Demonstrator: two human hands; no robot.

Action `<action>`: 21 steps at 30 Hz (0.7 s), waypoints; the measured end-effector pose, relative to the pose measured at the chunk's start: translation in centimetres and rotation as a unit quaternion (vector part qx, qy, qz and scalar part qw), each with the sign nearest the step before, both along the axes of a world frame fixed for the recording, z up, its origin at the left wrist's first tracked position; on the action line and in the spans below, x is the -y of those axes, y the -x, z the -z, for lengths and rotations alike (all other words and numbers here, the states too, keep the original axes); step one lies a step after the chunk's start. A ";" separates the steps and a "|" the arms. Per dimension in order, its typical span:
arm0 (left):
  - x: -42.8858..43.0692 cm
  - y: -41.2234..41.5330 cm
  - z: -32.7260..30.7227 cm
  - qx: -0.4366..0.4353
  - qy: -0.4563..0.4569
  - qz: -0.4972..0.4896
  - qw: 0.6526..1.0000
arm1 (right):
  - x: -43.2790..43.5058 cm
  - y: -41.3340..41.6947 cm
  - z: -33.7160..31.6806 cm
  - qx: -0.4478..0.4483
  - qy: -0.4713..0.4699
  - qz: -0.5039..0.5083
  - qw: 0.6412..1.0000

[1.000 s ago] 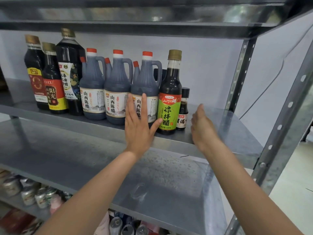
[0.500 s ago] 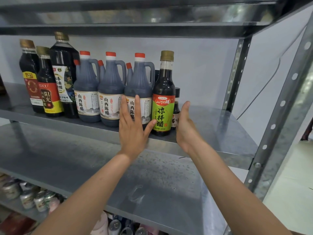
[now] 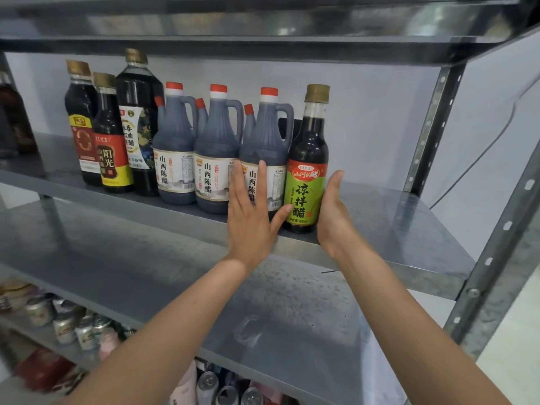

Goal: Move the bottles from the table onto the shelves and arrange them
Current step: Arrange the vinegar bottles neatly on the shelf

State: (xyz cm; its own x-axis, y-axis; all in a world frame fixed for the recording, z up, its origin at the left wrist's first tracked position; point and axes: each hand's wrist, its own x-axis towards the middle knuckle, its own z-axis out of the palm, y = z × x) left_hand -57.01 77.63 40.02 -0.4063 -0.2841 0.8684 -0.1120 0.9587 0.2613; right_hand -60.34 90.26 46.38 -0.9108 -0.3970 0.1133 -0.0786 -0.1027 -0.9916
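Note:
A row of dark vinegar bottles stands on a grey metal shelf (image 3: 394, 229). At its right end is a green-label bottle (image 3: 306, 176) with a gold cap. To its left stand three red-capped jugs with white labels (image 3: 216, 159); more red caps show behind them. My left hand (image 3: 251, 217) lies flat, fingers spread, against the rightmost jug (image 3: 270, 141), thumb touching the green-label bottle's base. My right hand (image 3: 333, 211) stands edge-on, flat against that bottle's right side. A small dark bottle seen earlier is hidden behind it.
Three taller dark bottles (image 3: 108, 135) stand at the row's left. The shelf's right part is bare up to the perforated uprights (image 3: 432, 112). A lower grey shelf (image 3: 204, 287) lies under my arms; cans (image 3: 67, 325) sit further down.
My right hand has slid left along the shelf up to the green-label bottle, and the small dark bottle beside it has dropped out of sight behind it. My left hand stays on the jug.

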 end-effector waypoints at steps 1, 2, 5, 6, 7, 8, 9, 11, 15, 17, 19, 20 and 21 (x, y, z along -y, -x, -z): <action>0.0 -0.1 0.0 0.002 -0.004 0.004 1.000 | -0.1 -0.2 -0.1 -0.001 -0.002 0.005 1.000; 0.0 -0.1 0.0 0.003 -0.005 0.010 1.000 | -0.1 -0.5 -0.1 -0.007 -0.007 0.015 1.000; 0.4 -0.5 0.0 0.010 -0.003 0.059 0.998 | 0.1 -1.4 0.5 -0.060 -0.043 0.069 0.995; 0.9 -1.0 0.0 0.016 -0.011 0.097 0.995 | 0.2 -1.6 0.8 -0.092 -0.058 0.091 0.990; 1.6 -1.7 -0.1 0.024 -0.030 0.156 0.987 | 0.2 -1.6 1.2 -0.120 -0.070 0.117 0.983; 2.6 -2.5 -0.2 0.034 -0.057 0.232 0.970 | 0.2 -1.3 1.6 -0.143 -0.069 0.147 0.976; 4.0 -3.5 -0.3 0.040 -0.086 0.313 0.945 | 0.1 -1.0 1.9 -0.157 -0.047 0.182 0.970; 7.5 -5.8 -1.1 0.037 -0.128 0.412 0.901 | -0.4 -0.9 2.5 -0.168 0.081 0.245 0.951; 16.7 -8.6 -4.1 0.152 -0.269 0.543 0.781 | 0.5 -2.8 3.7 -0.317 0.244 0.265 0.877; 21.4 -8.7 -5.4 0.248 -0.299 0.607 0.694 | 2.5 -4.2 3.4 -0.322 0.236 0.157 0.903; 24.7 -8.1 -6.1 0.325 -0.307 0.649 0.615 | 5.0 -5.0 2.7 -0.288 0.151 0.029 0.945; 25.9 -7.7 -6.1 0.352 -0.311 0.666 0.579 | 6.4 -5.3 2.2 -0.255 0.107 -0.039 0.960; 26.8 -7.1 -6.0 0.372 -0.313 0.682 0.546 | 7.8 -5.6 1.8 -0.224 0.077 -0.108 0.965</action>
State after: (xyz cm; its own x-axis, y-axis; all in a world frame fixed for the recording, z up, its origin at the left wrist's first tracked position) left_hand -49.92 50.85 46.04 -0.7849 0.5776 0.2245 0.2967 0.0321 0.9544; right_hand -54.79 82.44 44.61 -0.6543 -0.5189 0.5502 -0.4566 -0.3089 -0.8343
